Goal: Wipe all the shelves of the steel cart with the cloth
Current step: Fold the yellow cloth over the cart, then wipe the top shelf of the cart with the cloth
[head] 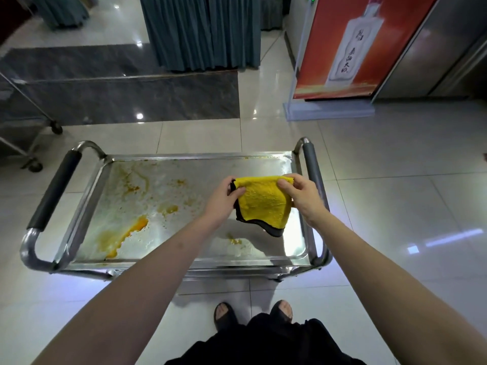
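The steel cart (200, 260) stands in front of me with black-sleeved handles at both ends. Its top shelf is smeared with orange-yellow stains, thickest at the left and front left. A folded yellow cloth (263, 202) with a dark edge hangs in the air above the right part of the shelf. My left hand (224, 200) pinches its upper left corner. My right hand (300, 194) pinches its upper right corner. The cloth does not touch the shelf. Lower shelves are hidden under the top one.
Another wheeled steel frame (31, 143) stands at the far left. A red poster stand (342, 61) rises at the back right beside a steel cabinet (434, 56). Grey curtains (200, 32) hang behind. My sandalled feet (253, 314) are close to the cart's near edge on glossy tile.
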`<move>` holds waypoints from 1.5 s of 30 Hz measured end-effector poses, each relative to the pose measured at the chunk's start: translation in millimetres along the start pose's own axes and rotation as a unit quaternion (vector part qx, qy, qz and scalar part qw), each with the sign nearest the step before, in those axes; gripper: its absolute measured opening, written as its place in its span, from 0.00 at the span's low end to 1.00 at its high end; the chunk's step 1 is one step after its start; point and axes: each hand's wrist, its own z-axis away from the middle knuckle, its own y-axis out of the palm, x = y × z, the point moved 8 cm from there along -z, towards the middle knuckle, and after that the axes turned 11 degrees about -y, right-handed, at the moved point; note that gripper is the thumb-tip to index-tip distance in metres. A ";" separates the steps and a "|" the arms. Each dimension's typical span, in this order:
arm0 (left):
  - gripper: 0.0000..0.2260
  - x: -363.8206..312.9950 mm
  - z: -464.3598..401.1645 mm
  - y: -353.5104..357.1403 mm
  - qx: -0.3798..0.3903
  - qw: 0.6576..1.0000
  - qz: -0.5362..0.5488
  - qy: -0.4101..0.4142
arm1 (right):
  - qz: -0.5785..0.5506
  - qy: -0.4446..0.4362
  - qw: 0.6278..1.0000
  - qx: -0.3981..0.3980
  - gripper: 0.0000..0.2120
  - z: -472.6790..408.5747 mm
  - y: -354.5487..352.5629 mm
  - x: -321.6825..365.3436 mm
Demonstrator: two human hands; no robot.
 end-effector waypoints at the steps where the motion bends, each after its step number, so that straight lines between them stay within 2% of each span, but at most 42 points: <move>1: 0.04 8.7 1.5 4.5 0.005 1.000 -0.006 -0.015 | 0.002 0.003 1.000 -0.004 0.08 5.0 -1.4 -5.3; 4: 0.10 33.2 2.1 14.7 0.019 0.998 -0.053 -0.040 | 0.013 0.023 1.000 -0.011 0.10 18.5 -5.4 -22.9; 8: 0.05 63.4 -0.8 27.8 0.023 0.992 -0.113 -0.046 | 0.037 0.068 0.997 -0.019 0.12 32.9 -10.4 -53.9; 16: 0.11 128.2 -4.1 55.1 0.044 0.981 -0.137 -0.126 | 0.151 0.135 0.979 -0.004 0.18 49.5 -12.2 -110.9; 19: 0.14 152.5 -5.2 66.8 0.070 0.973 -0.161 -0.150 | 0.175 0.169 0.970 0.015 0.18 55.2 -11.0 -130.3; 21: 0.13 166.1 -9.0 71.6 0.086 0.970 -0.160 -0.160 | 0.186 0.181 0.965 0.021 0.17 57.3 -12.7 -141.4; 24: 0.11 169.5 -13.8 73.9 0.077 0.971 -0.165 -0.153 | 0.193 0.188 0.963 0.003 0.14 58.5 -15.9 -150.4; 28: 0.12 156.2 -17.6 68.3 0.038 0.974 -0.136 -0.179 | 0.192 0.185 0.963 -0.047 0.17 57.0 -20.0 -149.5; 31: 0.17 159.3 -24.7 65.8 0.026 0.975 -0.106 -0.196 | 0.184 0.186 0.963 -0.058 0.22 56.7 -23.0 -150.9; 34: 0.23 194.0 -40.1 66.5 0.031 0.971 -0.070 -0.224 | 0.166 0.185 0.967 -0.051 0.27 58.7 -21.3 -155.7; 39: 0.19 172.0 -27.9 76.6 0.051 0.973 -0.071 -0.214 | 0.149 0.167 0.974 -0.048 0.22 58.8 -18.9 -160.5; 43: 0.20 186.2 -28.5 87.4 0.065 0.972 -0.048 -0.221 | 0.213 0.141 0.966 -0.034 0.23 57.4 -17.3 -165.3; 45: 0.20 195.7 -28.4 93.8 0.061 0.973 -0.071 -0.212 | 0.260 0.129 0.957 -0.017 0.24 58.6 -14.3 -165.5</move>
